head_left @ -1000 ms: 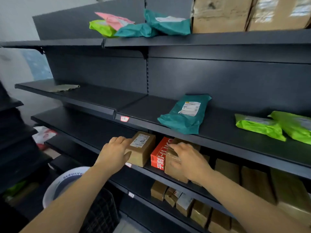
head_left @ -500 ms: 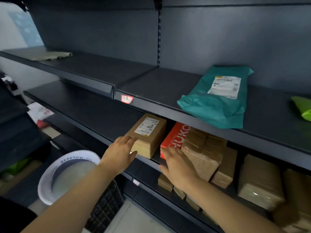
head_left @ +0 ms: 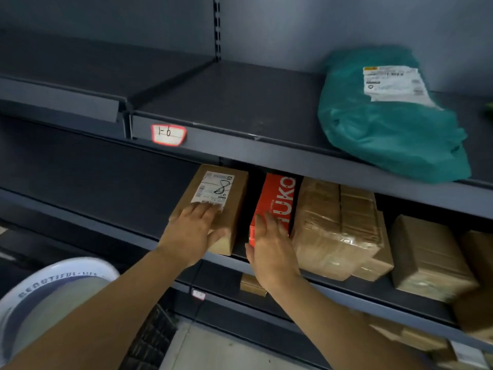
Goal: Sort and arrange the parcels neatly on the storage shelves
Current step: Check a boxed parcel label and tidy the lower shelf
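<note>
Head view: right hand (head_left: 272,252) has shifted from the taped parcel (head_left: 336,225) to the red box (head_left: 277,198). Left hand (head_left: 192,231) presses the labelled box (head_left: 229,188) at the shelf's front edge (head_left: 80,217). All fingers (head_left: 205,209) are released, so the hands are likely squaring up the row.

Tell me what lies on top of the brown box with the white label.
The left hand rests flat on the brown box, reaching its white label. The label's lower edge and the box's near part are covered by the hand.

Boxes (head_left: 413,340) blurred lower right, basin (head_left: 61,273) cropped
</note>
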Action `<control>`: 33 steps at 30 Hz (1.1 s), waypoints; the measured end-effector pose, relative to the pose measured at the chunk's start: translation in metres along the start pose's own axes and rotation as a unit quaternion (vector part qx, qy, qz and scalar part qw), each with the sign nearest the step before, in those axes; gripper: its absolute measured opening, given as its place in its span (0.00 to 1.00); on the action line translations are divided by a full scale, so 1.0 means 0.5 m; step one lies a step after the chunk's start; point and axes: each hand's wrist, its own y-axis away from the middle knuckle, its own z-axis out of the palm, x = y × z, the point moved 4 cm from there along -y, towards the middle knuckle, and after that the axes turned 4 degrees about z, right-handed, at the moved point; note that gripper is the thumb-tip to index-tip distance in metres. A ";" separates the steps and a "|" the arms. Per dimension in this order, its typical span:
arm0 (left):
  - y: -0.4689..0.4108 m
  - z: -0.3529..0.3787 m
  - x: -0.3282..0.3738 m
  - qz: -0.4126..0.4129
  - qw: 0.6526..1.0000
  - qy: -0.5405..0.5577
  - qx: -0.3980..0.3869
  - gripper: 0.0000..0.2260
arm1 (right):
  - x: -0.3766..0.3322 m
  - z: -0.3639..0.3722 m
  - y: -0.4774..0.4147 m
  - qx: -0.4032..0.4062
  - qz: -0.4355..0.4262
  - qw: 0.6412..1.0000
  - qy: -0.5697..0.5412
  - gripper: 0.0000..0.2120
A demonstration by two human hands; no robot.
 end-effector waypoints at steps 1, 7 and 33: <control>-0.005 0.012 -0.010 0.010 1.000 -0.008 -0.012 0.48 | -0.004 0.014 -0.011 0.004 0.022 1.000 0.012 0.36; -0.028 0.053 -0.061 0.071 0.997 0.013 -0.026 0.51 | -0.009 0.073 -0.049 0.056 0.129 0.988 0.058 0.36; -0.033 0.023 -0.058 0.105 0.991 0.018 -0.086 0.26 | -0.005 0.001 0.050 0.140 0.198 0.950 -0.196 0.37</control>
